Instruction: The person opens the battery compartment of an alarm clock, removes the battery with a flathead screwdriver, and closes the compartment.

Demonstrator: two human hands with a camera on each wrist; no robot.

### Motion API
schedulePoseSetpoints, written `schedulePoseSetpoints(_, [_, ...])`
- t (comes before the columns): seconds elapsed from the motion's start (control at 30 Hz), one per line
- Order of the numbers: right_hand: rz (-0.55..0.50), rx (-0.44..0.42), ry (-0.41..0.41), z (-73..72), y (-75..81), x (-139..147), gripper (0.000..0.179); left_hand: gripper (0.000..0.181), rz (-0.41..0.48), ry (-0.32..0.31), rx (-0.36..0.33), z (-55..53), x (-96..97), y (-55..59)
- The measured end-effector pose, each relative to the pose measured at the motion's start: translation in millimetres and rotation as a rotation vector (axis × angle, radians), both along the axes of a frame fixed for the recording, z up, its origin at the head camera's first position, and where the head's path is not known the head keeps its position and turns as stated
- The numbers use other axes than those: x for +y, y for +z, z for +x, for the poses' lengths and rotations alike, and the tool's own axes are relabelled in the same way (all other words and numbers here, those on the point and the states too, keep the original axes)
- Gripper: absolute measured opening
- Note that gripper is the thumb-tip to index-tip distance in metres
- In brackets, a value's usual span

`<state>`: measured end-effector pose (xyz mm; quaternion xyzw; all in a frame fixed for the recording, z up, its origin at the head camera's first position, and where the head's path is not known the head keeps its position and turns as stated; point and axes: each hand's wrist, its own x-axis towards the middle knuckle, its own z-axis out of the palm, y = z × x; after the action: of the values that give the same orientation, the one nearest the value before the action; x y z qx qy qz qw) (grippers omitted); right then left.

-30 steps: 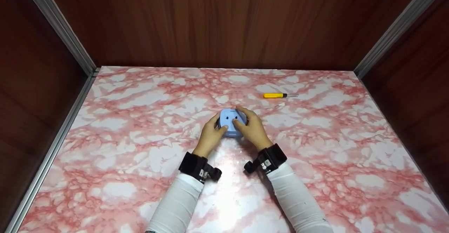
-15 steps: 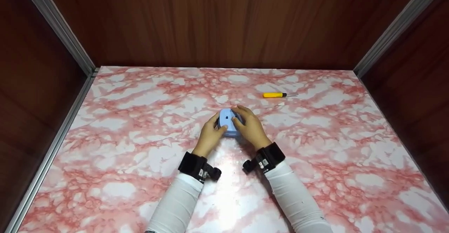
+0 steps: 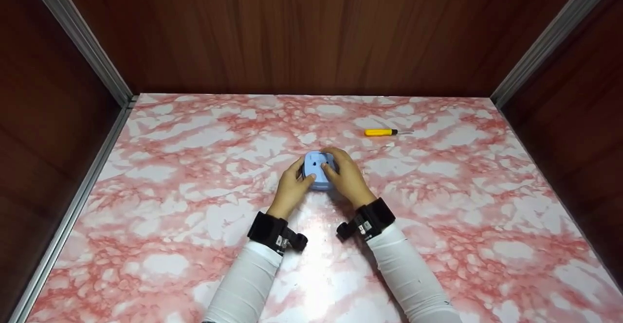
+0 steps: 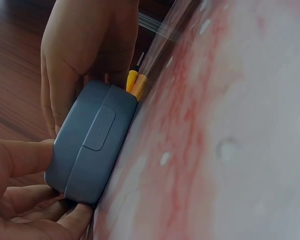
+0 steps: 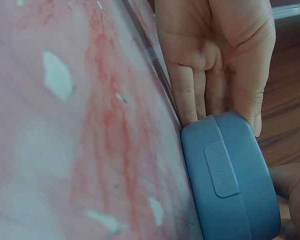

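A light blue rounded case with two small dark spots on top rests on the table between both hands. My left hand grips its left side, thumb on the near left corner of the top. Around the right side, my right hand holds the case with its thumb on the top and fingers over the far edge. In the left wrist view, a seam and a raised front tab show on the case. The tab, seen also in the right wrist view on the case, carries embossed lettering too unclear to read.
Beyond the right hand lies a yellow-handled screwdriver, its shaft pointing right. Small pale bits lie just in front of it. Dark wood-look panels with metal corner strips enclose the back and sides of the pink-and-white marbled table.
My right hand has shifted slightly left over the case, briefly covering one dark spot that shows again now. The left hand and the screwdriver have hardly moved.
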<state>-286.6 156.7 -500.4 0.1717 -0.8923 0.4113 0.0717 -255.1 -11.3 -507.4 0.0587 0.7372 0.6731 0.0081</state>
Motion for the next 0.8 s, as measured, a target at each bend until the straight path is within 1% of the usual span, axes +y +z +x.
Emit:
schedulePoseSetpoints(0.1, [-0.022,0.005,0.014,-1.6,1.6,-1,0.039,0.061,0.009,0.006,0.005,-1.5,-1.5,0.6])
schedulePoseSetpoints(0.23, [-0.018,0.018,0.02,-3.2,3.5,-1,0.039,0.061,0.015,0.015,0.012,-2.9,-2.5,0.4])
schedulePoseSetpoints(0.33, [-0.001,0.019,0.008,-4.0,4.3,-1,0.038,0.061,0.012,0.014,0.007,-2.9,-1.9,0.0])
schedulePoseSetpoints(0.47, [0.024,0.045,-0.021,-6.1,6.0,0,0.029,0.062,0.006,0.008,-0.009,-2.4,-0.7,-1.7])
schedulePoseSetpoints(0.57, [0.037,0.113,-0.037,-9.1,9.7,0,0.021,0.062,0.006,0.012,-0.011,-2.4,0.2,-2.5])
schedulePoseSetpoints(0.7, [0.072,0.226,-0.047,-12.9,13.1,-3,0.013,0.061,-0.002,0.018,0.01,-1.8,0.6,-2.8])
schedulePoseSetpoints(0.8, [0.097,0.271,-0.047,-14.7,14.2,-5,0.01,0.062,-0.011,0.021,0.014,-1.7,0.5,-2.3])
